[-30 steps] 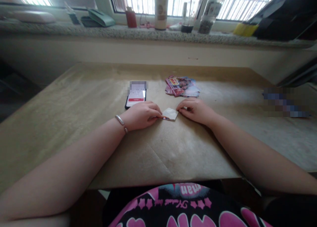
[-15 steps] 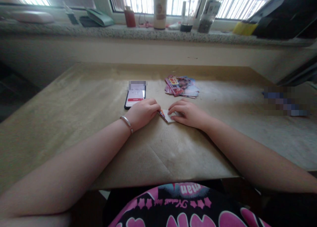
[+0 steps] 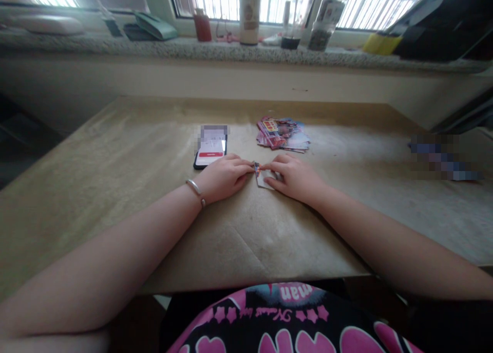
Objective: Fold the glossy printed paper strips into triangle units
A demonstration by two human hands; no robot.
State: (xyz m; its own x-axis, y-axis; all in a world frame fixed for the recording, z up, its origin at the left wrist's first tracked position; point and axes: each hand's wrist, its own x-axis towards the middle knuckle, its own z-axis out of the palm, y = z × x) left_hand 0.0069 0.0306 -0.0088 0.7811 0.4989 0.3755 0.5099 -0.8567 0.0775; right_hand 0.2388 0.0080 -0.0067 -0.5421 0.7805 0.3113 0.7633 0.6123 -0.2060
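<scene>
A small folded piece of paper (image 3: 264, 181), white with a colourful printed strip along its left side, lies on the table between my hands. My left hand (image 3: 225, 177) wears a silver bangle at the wrist, and its fingers are pressed together at the paper's upper left edge. From the other side, my right hand (image 3: 295, 175) grips the paper between thumb and fingers, covering its right part. The index fingertip rests near the printed strip. Just beyond my left hand lies a phone (image 3: 210, 160) with a lit screen.
A loose pile of printed cards or papers (image 3: 283, 134) lies behind my right hand. Further right is a blurred, bluish flat item (image 3: 442, 158). Bottles and a red container (image 3: 202, 26) stand on the granite windowsill (image 3: 231, 50) behind the table (image 3: 154, 132).
My left fingertips have shifted slightly right along the paper. The paper has turned a little, its printed strip now more upright, and my right index finger has come closer to that strip.
</scene>
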